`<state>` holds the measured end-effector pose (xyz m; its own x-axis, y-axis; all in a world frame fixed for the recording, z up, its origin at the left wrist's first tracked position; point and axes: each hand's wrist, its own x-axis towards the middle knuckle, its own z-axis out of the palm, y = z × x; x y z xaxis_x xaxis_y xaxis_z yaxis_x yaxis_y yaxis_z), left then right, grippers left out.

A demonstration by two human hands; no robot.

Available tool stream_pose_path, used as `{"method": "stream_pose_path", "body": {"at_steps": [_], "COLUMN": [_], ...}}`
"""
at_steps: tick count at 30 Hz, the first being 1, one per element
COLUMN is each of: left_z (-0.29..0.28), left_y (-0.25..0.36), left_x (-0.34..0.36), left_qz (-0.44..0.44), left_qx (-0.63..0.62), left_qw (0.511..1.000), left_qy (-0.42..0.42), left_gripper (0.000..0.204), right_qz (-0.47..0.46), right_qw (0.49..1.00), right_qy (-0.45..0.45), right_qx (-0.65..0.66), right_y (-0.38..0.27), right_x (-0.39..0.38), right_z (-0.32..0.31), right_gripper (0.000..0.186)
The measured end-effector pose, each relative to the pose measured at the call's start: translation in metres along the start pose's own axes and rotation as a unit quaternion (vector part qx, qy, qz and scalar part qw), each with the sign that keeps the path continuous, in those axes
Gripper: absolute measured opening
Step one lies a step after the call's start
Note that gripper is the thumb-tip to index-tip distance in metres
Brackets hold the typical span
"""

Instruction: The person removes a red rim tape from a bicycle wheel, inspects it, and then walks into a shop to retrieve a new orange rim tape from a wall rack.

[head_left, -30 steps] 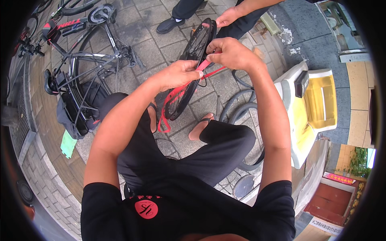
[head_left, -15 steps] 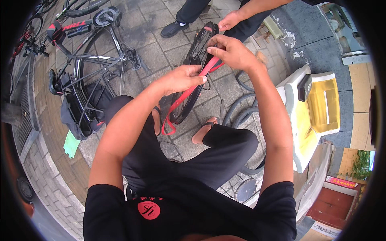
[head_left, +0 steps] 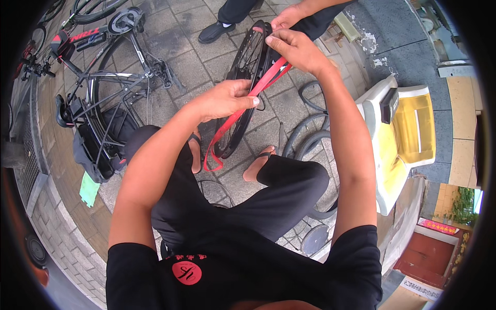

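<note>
A bicycle wheel with a black rim and spokes (head_left: 250,51) stands tilted between my feet. A red rim strip (head_left: 267,80) runs along its near side and hangs in a loose loop at the bottom. My left hand (head_left: 227,99) pinches the strip between thumb and fingers at about mid-wheel. Closed at the upper edge of the wheel, my right hand (head_left: 299,50) has the strip's upper part under its fingers; its fingertips press near the rim. Another person's hand (head_left: 287,16) is at the wheel's top, just beyond my right hand.
A bicycle (head_left: 106,77) lies on the paving at left, near a green cloth (head_left: 89,189). Black tyres or tubes (head_left: 311,139) lie to the right of my foot. Further right is a white and yellow plastic seat (head_left: 395,139). The other person's shoe (head_left: 216,33) is beyond the wheel.
Both my hands, the wheel and the strip have shifted slightly up and left in view. My right hand has moved nearer the wheel's top, beside the other person's hand.
</note>
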<state>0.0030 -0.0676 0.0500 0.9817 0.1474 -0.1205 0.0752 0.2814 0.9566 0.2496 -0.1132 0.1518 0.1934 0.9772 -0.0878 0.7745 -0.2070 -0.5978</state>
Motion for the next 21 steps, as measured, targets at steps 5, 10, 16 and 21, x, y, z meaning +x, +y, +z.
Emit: {"method": "stream_pose_path", "body": {"at_steps": [5, 10, 16, 21], "left_z": [-0.002, -0.003, -0.004, 0.001], "left_y": [-0.003, -0.001, -0.005, 0.002], "left_x": [-0.002, 0.001, 0.002, 0.005], "left_qz": [-0.003, -0.012, -0.045, -0.054], "left_qx": [-0.032, 0.02, 0.041, 0.075], "left_qw": [0.999, 1.0, 0.997, 0.993], "left_qy": [0.027, 0.0, 0.048, 0.075], "left_gripper": [0.058, 0.076, 0.059, 0.065], "right_qz": [-0.023, -0.019, -0.062, -0.255], "right_qw": [0.999, 0.996, 0.966, 0.843], "right_qy": [0.038, 0.078, 0.132, 0.175], "right_qx": [-0.002, -0.044, -0.214, -0.441], "right_y": [0.001, -0.023, -0.041, -0.019], "right_x": [0.003, -0.002, 0.013, 0.043], "right_z": [-0.031, -0.036, -0.034, -0.04], "right_gripper": [0.043, 0.028, 0.033, 0.031]}}
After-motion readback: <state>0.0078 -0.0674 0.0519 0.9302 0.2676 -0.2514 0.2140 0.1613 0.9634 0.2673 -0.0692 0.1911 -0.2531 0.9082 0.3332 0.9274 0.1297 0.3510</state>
